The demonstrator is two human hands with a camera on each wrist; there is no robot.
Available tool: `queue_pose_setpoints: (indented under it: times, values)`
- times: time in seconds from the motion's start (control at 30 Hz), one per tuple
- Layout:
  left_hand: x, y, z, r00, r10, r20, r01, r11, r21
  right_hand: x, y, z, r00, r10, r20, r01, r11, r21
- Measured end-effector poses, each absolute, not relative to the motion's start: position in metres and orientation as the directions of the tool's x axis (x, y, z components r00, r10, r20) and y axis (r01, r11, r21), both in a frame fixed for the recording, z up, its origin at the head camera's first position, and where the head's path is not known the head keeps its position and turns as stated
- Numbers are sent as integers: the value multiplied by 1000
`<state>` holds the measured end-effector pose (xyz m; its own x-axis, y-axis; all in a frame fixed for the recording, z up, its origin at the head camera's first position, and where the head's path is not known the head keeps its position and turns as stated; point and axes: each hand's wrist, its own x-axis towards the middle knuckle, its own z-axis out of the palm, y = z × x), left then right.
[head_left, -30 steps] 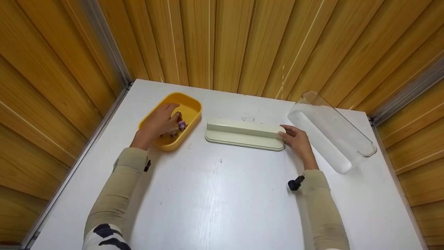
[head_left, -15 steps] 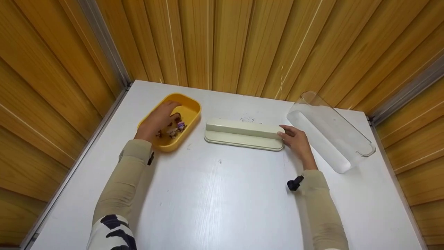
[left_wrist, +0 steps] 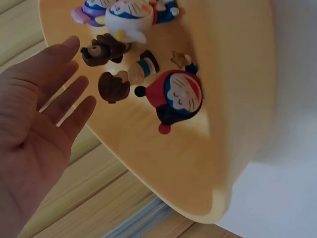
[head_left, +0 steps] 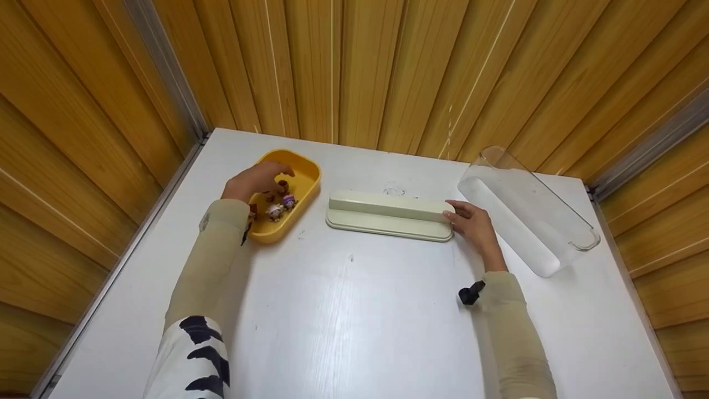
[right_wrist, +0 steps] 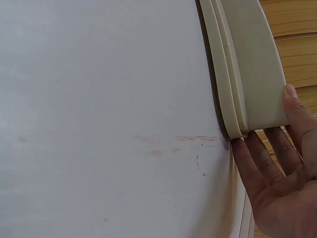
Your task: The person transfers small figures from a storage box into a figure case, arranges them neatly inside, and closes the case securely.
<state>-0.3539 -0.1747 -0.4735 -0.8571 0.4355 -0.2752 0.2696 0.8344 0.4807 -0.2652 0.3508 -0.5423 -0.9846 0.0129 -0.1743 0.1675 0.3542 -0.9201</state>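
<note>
In the head view my left hand point(head_left: 256, 180) hovers in the yellow tray point(head_left: 303, 170) over several small painted figurines. The left wrist view shows its fingers loosely extended, with nothing held. Nearest to them lie a brown figurine point(left_wrist: 101, 49) and a brown-haired figurine point(left_wrist: 115, 87). A red-hooded figurine point(left_wrist: 182, 94) lies farther along the tray, and a white one point(left_wrist: 130, 21) is on the other side. My right hand point(head_left: 472, 226) holds the right end of a pale green stepped stand point(head_left: 388, 220), thumb on the raised step, fingers against the end.
A clear, long cover point(head_left: 518, 205) with a whitish side lies slanted on the table at the right. Wood-patterned panels point(head_left: 365, 72) rise behind the white table point(head_left: 343, 327), with metal posts point(head_left: 166, 66) at the corners.
My left hand has shifted slightly right and forward over the tray, its forearm swinging inward and uncovering more figurines. My right hand and the stand have stayed in place.
</note>
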Motion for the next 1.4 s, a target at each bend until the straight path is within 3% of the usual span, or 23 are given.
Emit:
queue_pose_setpoints:
  times: [0.27, 0.83, 1.3, 1.4]
  values:
    - [-362, -178, -480, -861, 400, -313, 227, 854, 468, -269, 349, -541, -981, 17, -194, 187, 365, -912]
    - [-365, -174, -488, -876, 436, -207, 288, 816, 502, -268, 349, -543, -986, 3, -169, 156, 399, -904]
    - [-356, -172, -493, -922, 297, -249, 56, 737, 674, -269, 348, -543, -983, 21, -183, 177, 389, -904]
    - [-353, -174, -492, -924, 306, -230, 79, 740, 668, -270, 346, -544, -982, 26, -186, 182, 377, -908]
